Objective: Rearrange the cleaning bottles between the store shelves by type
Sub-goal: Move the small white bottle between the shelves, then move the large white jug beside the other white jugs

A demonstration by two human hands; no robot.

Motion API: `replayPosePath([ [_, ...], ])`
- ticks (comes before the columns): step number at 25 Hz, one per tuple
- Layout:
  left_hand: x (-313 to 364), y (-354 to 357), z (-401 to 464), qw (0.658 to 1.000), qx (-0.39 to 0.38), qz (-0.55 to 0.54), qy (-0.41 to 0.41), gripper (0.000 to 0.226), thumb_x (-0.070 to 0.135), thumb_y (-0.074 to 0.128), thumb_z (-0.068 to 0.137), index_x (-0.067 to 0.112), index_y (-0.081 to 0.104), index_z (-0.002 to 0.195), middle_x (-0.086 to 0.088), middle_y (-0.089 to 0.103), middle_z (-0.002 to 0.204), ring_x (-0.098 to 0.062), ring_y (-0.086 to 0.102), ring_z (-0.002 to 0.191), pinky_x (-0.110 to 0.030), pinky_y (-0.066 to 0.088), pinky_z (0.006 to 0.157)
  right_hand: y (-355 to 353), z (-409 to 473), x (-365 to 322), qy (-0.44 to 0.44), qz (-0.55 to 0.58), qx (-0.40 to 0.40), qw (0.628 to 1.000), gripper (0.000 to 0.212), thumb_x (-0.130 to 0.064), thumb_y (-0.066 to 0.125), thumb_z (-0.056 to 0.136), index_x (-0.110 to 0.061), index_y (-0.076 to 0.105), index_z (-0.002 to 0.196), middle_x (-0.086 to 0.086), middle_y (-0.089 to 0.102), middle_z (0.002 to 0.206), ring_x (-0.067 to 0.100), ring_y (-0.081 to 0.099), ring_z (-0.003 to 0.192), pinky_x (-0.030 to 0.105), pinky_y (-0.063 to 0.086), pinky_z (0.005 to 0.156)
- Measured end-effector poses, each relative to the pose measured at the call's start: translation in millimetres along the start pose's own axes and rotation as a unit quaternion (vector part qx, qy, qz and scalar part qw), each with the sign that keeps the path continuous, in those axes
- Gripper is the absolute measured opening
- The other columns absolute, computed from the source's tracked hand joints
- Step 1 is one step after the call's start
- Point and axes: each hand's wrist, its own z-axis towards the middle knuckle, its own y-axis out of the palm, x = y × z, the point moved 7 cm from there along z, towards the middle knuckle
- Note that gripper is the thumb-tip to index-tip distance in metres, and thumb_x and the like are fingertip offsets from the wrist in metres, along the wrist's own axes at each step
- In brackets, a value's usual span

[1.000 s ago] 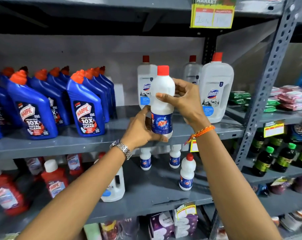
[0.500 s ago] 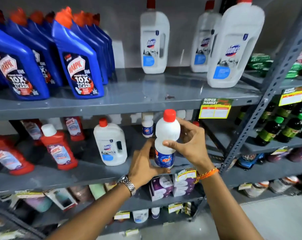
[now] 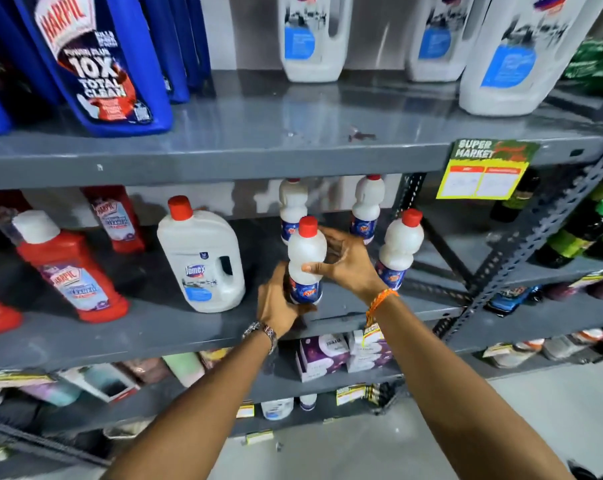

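A small white Rin bottle (image 3: 306, 261) with a red cap and blue label stands upright at the middle shelf (image 3: 175, 327), at or just above its surface. My left hand (image 3: 279, 303) wraps its base from the left. My right hand (image 3: 345, 263) grips its waist from the right. Three more small Rin bottles stand nearby: one to the right (image 3: 398, 249) and two behind (image 3: 292, 206) (image 3: 366, 206). A large white Domex jug (image 3: 203, 258) stands to the left on the same shelf.
Red Harpic bottles (image 3: 71, 271) fill the middle shelf's left part. The upper shelf (image 3: 258, 147) holds blue Harpic bottles (image 3: 99, 64) on the left and large white Domex jugs (image 3: 514, 57) on the right. A yellow price tag (image 3: 480, 174) hangs from its edge. Dark green-capped bottles (image 3: 587, 230) stand beyond the upright.
Both hands carried the small Rin bottle down from the upper shelf level to the middle shelf, among the other small Rin bottles. The view tilted downward and moved closer.
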Motion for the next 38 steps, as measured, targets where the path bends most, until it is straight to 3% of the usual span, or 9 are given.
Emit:
replayPosePath([
  [6, -23, 9, 19, 1.000, 0.014, -0.005, -0.004, 0.086, 0.015, 0.099, 0.048, 0.019, 0.057, 0.123, 0.003, 0.076, 0.108, -0.013, 0.071, 0.091, -0.014, 0.058, 0.066, 5, 23, 20, 0.034, -0.004, -0.015, 0.999, 0.074, 0.006, 0.085, 0.067, -0.006, 0.056, 0.134, 0.001, 0.066, 0.122, -0.011, 0.068, 0.096, 0.012, 0.055, 0.079],
  [16, -29, 18, 29, 1.000, 0.009, -0.013, 0.000, 0.080, 0.007, 0.096, 0.055, 0.014, 0.055, 0.123, -0.001, 0.073, 0.106, -0.017, 0.069, 0.091, -0.004, 0.050, 0.059, 1, 32, 27, 0.037, -0.027, -0.028, 0.999, 0.078, 0.002, 0.087, 0.068, -0.006, 0.054, 0.138, 0.005, 0.065, 0.132, -0.005, 0.067, 0.105, 0.016, 0.056, 0.085],
  [22, -38, 0, 9, 0.999, 0.027, -0.007, -0.021, 0.090, 0.019, 0.097, 0.055, 0.022, 0.053, 0.132, -0.001, 0.074, 0.122, -0.013, 0.070, 0.109, -0.029, 0.059, 0.091, -2, 21, 12, 0.039, -0.028, 0.001, 0.999, 0.086, -0.004, 0.088, 0.068, -0.011, 0.046, 0.144, 0.001, 0.059, 0.140, 0.017, 0.058, 0.126, 0.040, 0.050, 0.107],
  [24, -49, -28, -11, 0.997, 0.056, -0.004, -0.043, 0.069, 0.014, 0.095, 0.060, 0.019, 0.063, 0.121, 0.001, 0.074, 0.116, -0.012, 0.070, 0.106, -0.027, 0.058, 0.093, -1, 17, -8, 0.011, -0.044, 0.030, 0.998, 0.086, -0.013, 0.085, 0.074, -0.013, 0.040, 0.148, 0.004, 0.055, 0.146, 0.017, 0.054, 0.133, 0.042, 0.045, 0.112],
  [27, -73, -86, -44, 0.989, 0.138, 0.019, -0.056, 0.029, 0.011, 0.092, 0.065, 0.014, 0.067, 0.081, 0.003, 0.073, 0.077, -0.009, 0.067, 0.071, -0.029, 0.055, 0.067, 16, 13, -57, -0.094, -0.153, 0.098, 0.979, 0.072, -0.022, 0.076, 0.084, -0.016, 0.042, 0.147, 0.004, 0.057, 0.145, 0.016, 0.055, 0.133, 0.029, 0.043, 0.112],
  [29, -87, -128, -56, 0.974, 0.209, 0.053, -0.071, 0.039, 0.017, 0.094, 0.061, 0.012, 0.057, 0.071, 0.000, 0.064, 0.064, -0.021, 0.059, 0.061, -0.032, 0.046, 0.056, 46, 14, -84, -0.152, -0.191, 0.098, 0.965, 0.062, -0.015, 0.071, 0.087, -0.012, 0.048, 0.144, 0.005, 0.056, 0.146, 0.016, 0.053, 0.134, 0.018, 0.037, 0.113],
  [32, -105, -166, -46, 0.962, 0.247, 0.055, -0.099, 0.062, 0.014, 0.097, 0.052, 0.012, 0.052, 0.094, -0.009, 0.064, 0.090, -0.030, 0.061, 0.079, -0.044, 0.054, 0.070, 104, 29, -80, -0.135, -0.220, -0.002, 0.966, 0.065, -0.008, 0.067, 0.089, -0.008, 0.041, 0.148, 0.010, 0.048, 0.152, 0.026, 0.046, 0.141, 0.035, 0.035, 0.119],
  [34, -109, -171, -24, 0.976, 0.193, 0.010, -0.099, 0.091, 0.008, 0.098, 0.049, 0.011, 0.046, 0.123, -0.008, 0.064, 0.119, -0.023, 0.064, 0.101, -0.039, 0.056, 0.087, 131, 39, -62, -0.100, -0.234, -0.060, 0.965, 0.071, -0.006, 0.065, 0.088, -0.007, 0.032, 0.151, 0.013, 0.045, 0.153, 0.033, 0.045, 0.140, 0.046, 0.038, 0.116],
  [38, -110, -162, 10, 0.996, 0.059, 0.026, -0.066, 0.105, 0.000, 0.096, 0.051, 0.011, 0.039, 0.139, 0.005, 0.059, 0.124, -0.015, 0.059, 0.112, -0.035, 0.052, 0.095, 150, 46, -42, -0.055, -0.223, -0.099, 0.968, 0.069, -0.005, 0.066, 0.087, -0.011, 0.033, 0.148, 0.012, 0.051, 0.146, 0.031, 0.049, 0.133, 0.040, 0.040, 0.113],
])
